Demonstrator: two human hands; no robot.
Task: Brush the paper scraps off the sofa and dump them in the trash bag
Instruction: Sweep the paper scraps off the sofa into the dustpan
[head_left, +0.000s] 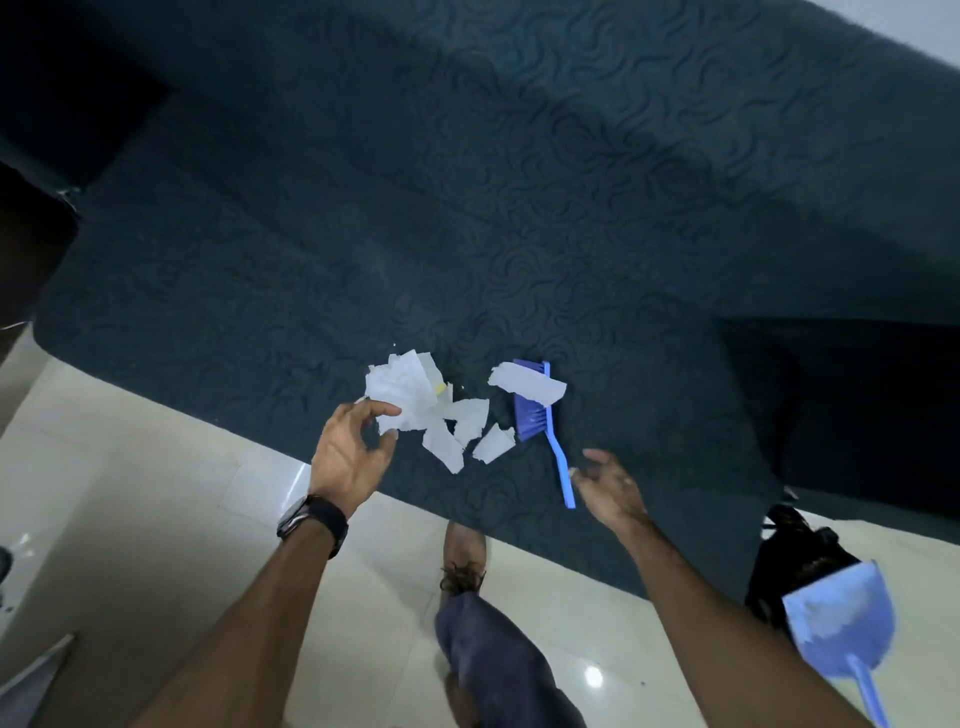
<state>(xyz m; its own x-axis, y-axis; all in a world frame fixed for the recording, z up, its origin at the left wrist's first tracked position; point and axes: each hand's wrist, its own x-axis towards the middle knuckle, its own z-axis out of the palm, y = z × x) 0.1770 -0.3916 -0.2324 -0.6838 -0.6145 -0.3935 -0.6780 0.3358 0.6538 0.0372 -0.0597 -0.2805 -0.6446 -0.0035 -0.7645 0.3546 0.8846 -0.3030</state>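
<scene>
Your left hand (349, 451) was partly curled, fingertips touching the pile of torn white paper scraps (422, 410) on the dark teal patterned sofa seat (270, 291). Beside the pile lay the blue plastic hand brush (540, 421), one scrap across its bristles. Your right hand (613, 486) was open and empty, just beside the brush handle. The black trash bag (795, 551) and blue plastic dustpan (841, 623) sat on the floor, far right.

Glossy cream tile floor (156, 519) reflecting ceiling light; pale wall (914, 21) top right.
</scene>
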